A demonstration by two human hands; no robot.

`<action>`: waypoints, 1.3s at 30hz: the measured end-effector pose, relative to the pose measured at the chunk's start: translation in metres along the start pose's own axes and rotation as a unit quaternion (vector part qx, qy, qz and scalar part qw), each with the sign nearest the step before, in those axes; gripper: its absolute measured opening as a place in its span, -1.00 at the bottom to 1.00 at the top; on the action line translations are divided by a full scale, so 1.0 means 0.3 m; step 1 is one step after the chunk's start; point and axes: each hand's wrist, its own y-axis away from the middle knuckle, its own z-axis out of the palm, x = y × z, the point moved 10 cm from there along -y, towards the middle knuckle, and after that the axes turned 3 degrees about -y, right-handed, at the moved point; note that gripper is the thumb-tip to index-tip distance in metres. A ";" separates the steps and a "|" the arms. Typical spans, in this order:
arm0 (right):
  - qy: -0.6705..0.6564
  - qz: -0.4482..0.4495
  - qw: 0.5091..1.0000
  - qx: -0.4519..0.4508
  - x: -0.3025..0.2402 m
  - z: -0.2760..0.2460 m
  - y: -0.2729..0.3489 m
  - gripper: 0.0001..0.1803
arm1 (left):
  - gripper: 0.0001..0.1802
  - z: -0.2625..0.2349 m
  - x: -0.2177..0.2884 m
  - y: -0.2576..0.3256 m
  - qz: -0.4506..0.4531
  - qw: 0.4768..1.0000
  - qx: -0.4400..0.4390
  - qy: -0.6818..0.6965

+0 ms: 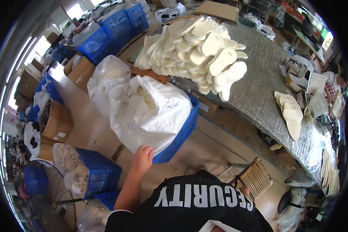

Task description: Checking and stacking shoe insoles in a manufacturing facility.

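1. Workshop floor of pale tiles (208,150) lies beneath a long grey table (259,77) heaped with cream foam insoles (197,50).
2. Left hand (142,156) rests with loosely curled fingers on the white woven plastic sack (150,112), which sits in a blue plastic crate (181,135) beside that table.
3. Right hand is out of sight.

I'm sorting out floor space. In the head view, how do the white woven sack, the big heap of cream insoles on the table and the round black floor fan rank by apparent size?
1. White woven sack
2. Heap of cream insoles, close behind; farther off, so unsure
3. Black floor fan, partly cut off
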 end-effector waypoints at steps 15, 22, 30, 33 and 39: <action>-0.117 -0.227 0.811 0.526 -0.731 -0.763 -0.004 -0.53 | -0.87 0.652 0.472 -0.520 0.114 0.948 -0.275 0.115; 0.120 -0.336 0.881 0.312 -1.475 -1.008 -0.385 -0.20 | -0.86 0.916 0.905 -0.845 0.258 0.911 -0.305 0.105; 0.339 -0.307 0.878 0.143 -1.718 -0.964 -0.799 -0.41 | -0.85 1.019 1.045 -1.049 0.244 0.918 -0.289 0.116; 0.312 -0.340 0.870 0.176 -1.634 -1.002 -0.732 -0.52 | -0.81 0.862 0.901 -1.145 0.178 0.979 -0.091 0.049; 0.321 -0.283 0.893 0.140 -1.382 -1.112 -0.621 -0.34 | -0.72 0.706 0.699 -1.232 0.096 0.987 -0.003 -0.127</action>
